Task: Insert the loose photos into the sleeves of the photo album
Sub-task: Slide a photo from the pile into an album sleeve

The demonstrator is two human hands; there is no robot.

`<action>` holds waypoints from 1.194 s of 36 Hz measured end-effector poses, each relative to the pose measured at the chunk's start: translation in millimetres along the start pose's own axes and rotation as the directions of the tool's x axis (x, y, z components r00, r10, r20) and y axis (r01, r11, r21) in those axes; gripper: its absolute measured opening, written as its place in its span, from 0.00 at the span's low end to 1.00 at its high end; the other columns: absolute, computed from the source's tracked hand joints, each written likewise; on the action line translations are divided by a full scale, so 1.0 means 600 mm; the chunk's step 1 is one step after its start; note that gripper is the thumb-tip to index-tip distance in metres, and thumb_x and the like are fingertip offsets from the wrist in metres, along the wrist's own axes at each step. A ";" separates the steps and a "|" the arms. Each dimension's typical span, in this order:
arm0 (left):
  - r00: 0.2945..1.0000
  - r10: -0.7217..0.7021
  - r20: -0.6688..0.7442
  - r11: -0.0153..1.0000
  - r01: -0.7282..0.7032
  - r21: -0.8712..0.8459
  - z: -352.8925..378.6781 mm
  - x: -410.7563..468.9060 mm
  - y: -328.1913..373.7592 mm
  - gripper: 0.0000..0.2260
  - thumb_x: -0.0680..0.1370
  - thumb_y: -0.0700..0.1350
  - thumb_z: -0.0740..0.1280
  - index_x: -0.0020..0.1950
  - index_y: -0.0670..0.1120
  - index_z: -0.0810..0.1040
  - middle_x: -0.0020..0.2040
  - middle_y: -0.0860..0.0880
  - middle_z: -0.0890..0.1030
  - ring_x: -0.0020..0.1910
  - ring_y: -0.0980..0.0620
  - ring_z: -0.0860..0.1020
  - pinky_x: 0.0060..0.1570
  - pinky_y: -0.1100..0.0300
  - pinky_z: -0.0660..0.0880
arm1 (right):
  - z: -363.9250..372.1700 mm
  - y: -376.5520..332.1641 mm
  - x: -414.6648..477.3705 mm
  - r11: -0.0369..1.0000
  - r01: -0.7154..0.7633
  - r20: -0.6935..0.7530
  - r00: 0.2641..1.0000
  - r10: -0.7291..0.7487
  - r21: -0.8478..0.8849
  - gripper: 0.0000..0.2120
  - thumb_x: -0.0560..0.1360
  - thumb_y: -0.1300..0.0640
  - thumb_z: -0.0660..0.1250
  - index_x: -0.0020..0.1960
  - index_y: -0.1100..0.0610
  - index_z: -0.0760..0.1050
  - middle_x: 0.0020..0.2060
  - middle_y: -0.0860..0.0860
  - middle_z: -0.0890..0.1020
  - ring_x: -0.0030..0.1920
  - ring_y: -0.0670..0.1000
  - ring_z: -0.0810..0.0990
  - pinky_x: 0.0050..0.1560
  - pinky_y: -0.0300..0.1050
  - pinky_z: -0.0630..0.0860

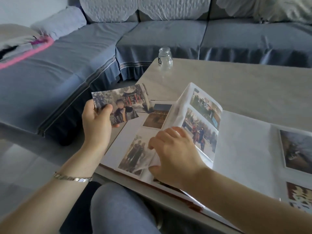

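Note:
A photo album lies open on the table, with photos in several sleeves. My left hand holds a small stack of loose photos above the album's left edge, the top one showing people before a pavilion. My right hand pinches the lower corner of an album page, which stands half lifted between the left and right sides. Under the lifted page, the left side shows two sleeved photos.
A small clear glass jar stands at the table's far left corner. The beige table stretches behind the album. A grey-blue sofa wraps around the left and back. My knee in jeans sits below the table's near edge.

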State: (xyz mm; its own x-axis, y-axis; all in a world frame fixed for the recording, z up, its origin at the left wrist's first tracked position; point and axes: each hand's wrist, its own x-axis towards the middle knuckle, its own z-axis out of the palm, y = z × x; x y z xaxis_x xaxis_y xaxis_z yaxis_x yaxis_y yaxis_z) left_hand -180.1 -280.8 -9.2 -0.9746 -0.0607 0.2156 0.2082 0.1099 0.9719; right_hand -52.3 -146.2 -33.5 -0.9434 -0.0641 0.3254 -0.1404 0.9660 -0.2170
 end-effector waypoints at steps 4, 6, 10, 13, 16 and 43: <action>0.999 0.022 -0.036 0.999 -0.023 -0.041 -0.010 0.010 0.007 0.09 0.78 0.36 0.62 0.45 0.50 0.71 0.48 0.45 0.78 0.39 0.52 0.79 0.24 0.65 0.73 | 0.001 -0.019 0.003 0.997 -0.011 -0.165 0.986 0.023 0.075 0.16 0.58 0.48 0.68 0.42 0.57 0.81 0.37 0.51 0.81 0.38 0.55 0.80 0.40 0.49 0.79; 0.999 0.006 -0.042 0.996 -0.009 -0.085 -0.012 0.013 0.010 0.09 0.78 0.35 0.61 0.44 0.50 0.71 0.44 0.47 0.79 0.39 0.52 0.79 0.24 0.64 0.73 | -0.002 -0.027 0.004 0.990 -0.018 -0.241 0.969 0.052 0.142 0.19 0.63 0.46 0.60 0.45 0.57 0.80 0.40 0.51 0.81 0.40 0.55 0.80 0.37 0.47 0.78; 0.999 -0.021 -0.043 0.994 0.016 -0.104 -0.017 0.019 0.007 0.08 0.77 0.34 0.61 0.45 0.48 0.72 0.44 0.46 0.80 0.39 0.49 0.80 0.26 0.63 0.75 | 0.018 -0.034 0.017 0.965 -0.103 -0.181 0.972 0.149 0.240 0.22 0.67 0.46 0.62 0.55 0.59 0.77 0.48 0.54 0.80 0.47 0.57 0.79 0.39 0.49 0.79; 0.998 0.019 -0.054 1.000 -0.021 -0.021 -0.022 0.021 -0.002 0.10 0.78 0.35 0.61 0.44 0.50 0.70 0.45 0.48 0.78 0.38 0.52 0.79 0.23 0.66 0.72 | 0.050 -0.038 0.027 0.947 -0.241 0.272 0.945 0.180 0.213 0.32 0.73 0.38 0.63 0.70 0.55 0.63 0.66 0.52 0.68 0.66 0.54 0.65 0.64 0.51 0.69; 0.999 0.007 -0.041 1.000 -0.006 0.023 -0.025 0.019 -0.014 0.10 0.78 0.36 0.61 0.44 0.51 0.70 0.44 0.50 0.77 0.38 0.53 0.78 0.22 0.66 0.72 | 0.076 -0.032 0.025 0.914 -0.284 0.505 0.857 0.105 0.291 0.34 0.73 0.35 0.60 0.73 0.51 0.57 0.70 0.50 0.61 0.71 0.52 0.58 0.70 0.47 0.58; 0.888 -0.232 0.398 0.812 -0.049 0.581 -0.031 -0.036 -0.110 0.06 0.79 0.40 0.62 0.54 0.40 0.73 0.47 0.45 0.79 0.47 0.49 0.79 0.38 0.70 0.74 | 0.080 0.156 -0.063 0.968 -0.240 0.211 0.953 0.219 0.078 0.34 0.70 0.34 0.41 0.69 0.43 0.67 0.73 0.44 0.63 0.75 0.45 0.53 0.69 0.33 0.33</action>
State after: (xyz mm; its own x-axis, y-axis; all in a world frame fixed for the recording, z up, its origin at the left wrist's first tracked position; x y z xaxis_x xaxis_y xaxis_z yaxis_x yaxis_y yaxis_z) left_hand -171.2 -305.3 -76.3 -0.9462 0.3155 -0.0715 0.1683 0.6689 0.7240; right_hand -44.4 -65.3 -110.3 -0.9928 0.0979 0.0683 0.0671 0.9307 -0.3595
